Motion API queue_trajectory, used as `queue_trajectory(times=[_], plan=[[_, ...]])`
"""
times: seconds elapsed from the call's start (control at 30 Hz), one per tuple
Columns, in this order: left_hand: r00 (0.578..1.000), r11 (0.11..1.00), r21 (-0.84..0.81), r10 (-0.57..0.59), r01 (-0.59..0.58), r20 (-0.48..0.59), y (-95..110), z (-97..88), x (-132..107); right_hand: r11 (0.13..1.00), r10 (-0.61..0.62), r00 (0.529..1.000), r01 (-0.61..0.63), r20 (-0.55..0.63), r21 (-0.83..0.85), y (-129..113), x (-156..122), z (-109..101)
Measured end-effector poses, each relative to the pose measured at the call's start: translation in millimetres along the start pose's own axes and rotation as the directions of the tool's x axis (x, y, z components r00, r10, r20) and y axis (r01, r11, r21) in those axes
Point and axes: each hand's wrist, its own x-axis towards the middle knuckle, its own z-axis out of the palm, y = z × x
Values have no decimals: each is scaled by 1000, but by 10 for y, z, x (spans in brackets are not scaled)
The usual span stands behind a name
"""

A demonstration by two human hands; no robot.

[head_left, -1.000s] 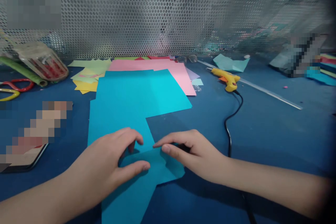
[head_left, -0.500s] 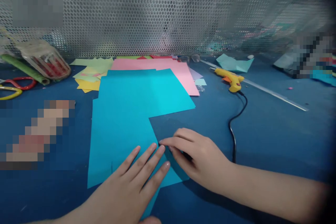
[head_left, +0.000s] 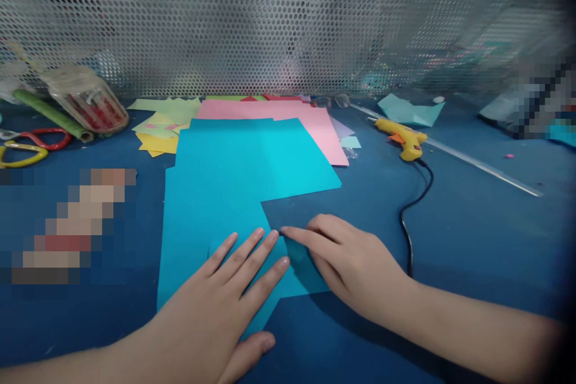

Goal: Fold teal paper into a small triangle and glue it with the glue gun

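a: blue tabletop (head_left: 472, 234) fills the frame, with a perforated metal screen (head_left: 288, 18) across the top. what's nearest?

b: lower centre, the left hand (head_left: 225, 306) lies flat, fingers spread wide, palm down on the turquoise paper (head_left: 211, 210). it holds nothing, just presses. beside it, lower centre-right, the right hand (head_left: 346, 264) has its fingers narrowed together, with the index tip on a small folded flap (head_left: 301, 270) of the same sheet. nothing is gripped there either.

a: how would that sheet handle?

b: i'd judge it very light and thin, limp if lifted by one corner, and likely to slide on the smooth top unless pinned. it should crease easily and tear if tugged. best taken at an edge or corner, pinched between thumb and finger, with the other palm holding it down.

a: its look?

b: bright turquoise, matte, with a stepped notch in its right side. it spans the centre of the frame, from the hands up to a pink sheet (head_left: 315, 123).

a: farther back?

b: yellow scraps (head_left: 157, 132) upper left, scissors (head_left: 27, 147) and a clear plastic jar (head_left: 87, 99) at the left edge, and a yellow glue gun (head_left: 402, 137) upper right, its black cord (head_left: 411, 216) running down.
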Motion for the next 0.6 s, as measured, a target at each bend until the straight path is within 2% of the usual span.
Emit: queue_trajectory(times=[0.17, 0.3, 0.37, 0.6], plan=[[998, 995, -91, -30, 35, 60, 18, 4, 10, 998, -19, 999, 16, -50, -66, -17, 16, -16], [994, 994, -99, -41, 50, 99, 19, -1, 18, 985, -174, 978, 173, -116, -13, -30, 32, -37], [993, 994, -94, -42, 53, 108, 20, -13, 28, 977, -211, 972, 215, -106, 19, -32, 33, -37], [995, 1000, -26, -7, 9, 98, 36, -17, 51, 979, -184, 982, 187, -38, 80, -33, 38, -8]])
